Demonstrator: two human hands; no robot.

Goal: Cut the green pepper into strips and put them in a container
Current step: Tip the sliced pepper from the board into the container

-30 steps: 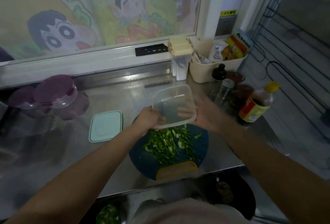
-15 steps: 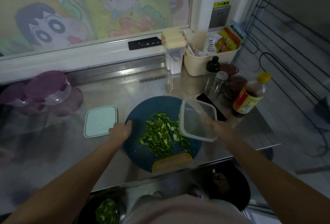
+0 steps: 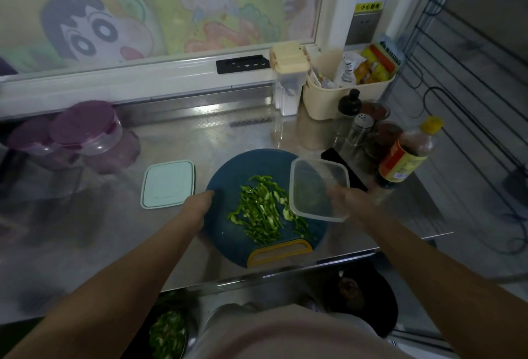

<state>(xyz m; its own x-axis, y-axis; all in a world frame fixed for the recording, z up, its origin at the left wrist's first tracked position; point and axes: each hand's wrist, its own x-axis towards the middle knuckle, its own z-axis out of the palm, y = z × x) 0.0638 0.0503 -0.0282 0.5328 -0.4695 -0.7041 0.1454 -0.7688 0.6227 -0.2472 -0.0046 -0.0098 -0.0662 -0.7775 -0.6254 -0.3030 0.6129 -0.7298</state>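
- Green pepper strips (image 3: 260,213) are cut and lie in a loose pile mid-way across the blue cutting board (image 3: 228,244). We see none in the container (image 3: 317,187) yet.
- Our right hand (image 3: 351,201) is clamped on the clear container at its right wall, with the fingers showing through the plastic.
- The tub is tipped up with its mouth facing left toward the pile and its lower rim over the board's right side. We can't tell if the rim touches the board.
- Our left hand (image 3: 200,201) is at the board's left rim, touching it. The fingers are hidden, so we cannot tell whether they curl under the rim or just press.
- Strips look light, limp and damp. We expect them to cling and scatter rather than slide as one clump, so sweep with flat fingers rather than pinch.
- The container looks thin and flexy. A one-sided grip will likely twist under a push, so brace its rim on the board.
- The board is stiff. Take it at the left rim or by the yellow handle (image 3: 280,254) at the near edge. It may skate on the steel counter (image 3: 200,135).
- The mint lid (image 3: 168,183) lies flat just left of the board.
- The sauce bottle (image 3: 405,155) stands near our right hand, so watch the elbow.
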